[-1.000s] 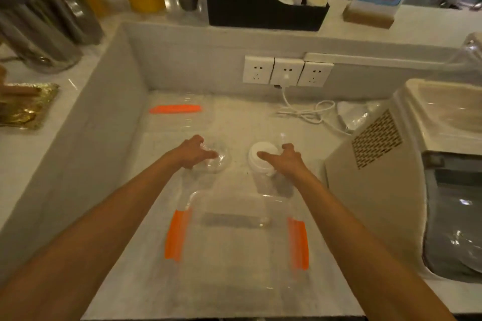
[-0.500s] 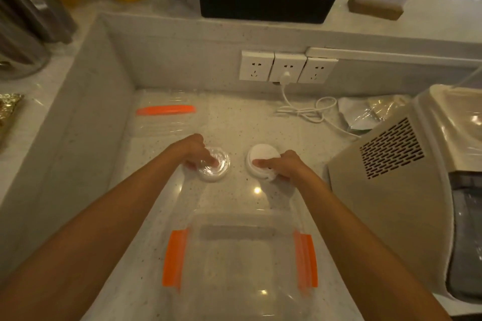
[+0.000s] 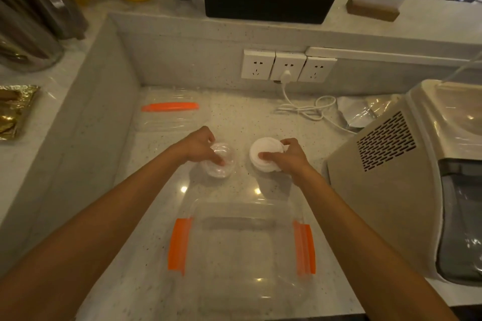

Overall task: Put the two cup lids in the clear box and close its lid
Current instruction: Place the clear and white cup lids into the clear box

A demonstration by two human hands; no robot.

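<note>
A clear box (image 3: 242, 250) with orange clips on both sides stands open on the counter close to me. Its clear lid (image 3: 172, 117), with one orange clip, lies flat at the back left. A clear domed cup lid (image 3: 221, 164) sits beyond the box, and my left hand (image 3: 199, 146) has its fingers closed around it. To its right is a white cup lid (image 3: 262, 152), tilted up off the counter in the grip of my right hand (image 3: 285, 156).
A beige machine (image 3: 396, 180) fills the right side. A white cable (image 3: 310, 109) runs from the wall sockets (image 3: 287, 65) across the back. Low walls bound the recess on the left and behind. A black organiser (image 3: 263, 0) and cups stand on the upper ledge.
Both hands have closed on the lids. The white lid has tipped up off the counter in my right hand. The camera has tilted down, bringing the box further up in view.
</note>
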